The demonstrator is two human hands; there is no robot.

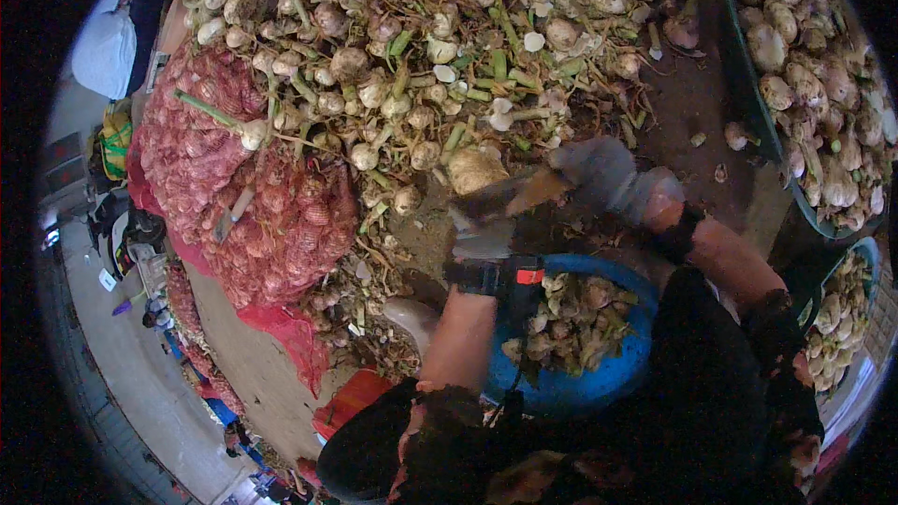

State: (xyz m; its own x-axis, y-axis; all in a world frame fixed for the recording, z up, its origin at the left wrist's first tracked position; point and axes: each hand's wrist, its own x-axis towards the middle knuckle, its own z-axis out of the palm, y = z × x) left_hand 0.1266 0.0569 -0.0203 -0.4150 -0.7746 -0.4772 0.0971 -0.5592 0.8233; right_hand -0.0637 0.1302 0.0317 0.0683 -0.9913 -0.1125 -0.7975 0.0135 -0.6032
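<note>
My left hand point(482, 236), in a grey glove with a black wrist strap, grips a large pale garlic bulb point(473, 169) at the foot of the garlic pile. My right hand point(608, 176), also gloved and blurred by motion, holds a knife point(524, 194) with a brownish handle, its blade pointing left at the bulb. Both hands are just above a blue basin point(613, 379) that holds trimmed garlic bulbs point(572, 318).
A big heap of garlic with green stalks point(412, 47) fills the top. Red mesh sacks of garlic point(253, 196) lie at the left. A green crate of garlic point(760, 117) stands at the right, another tub point(868, 252) below it. A person point(122, 37) is at the far left.
</note>
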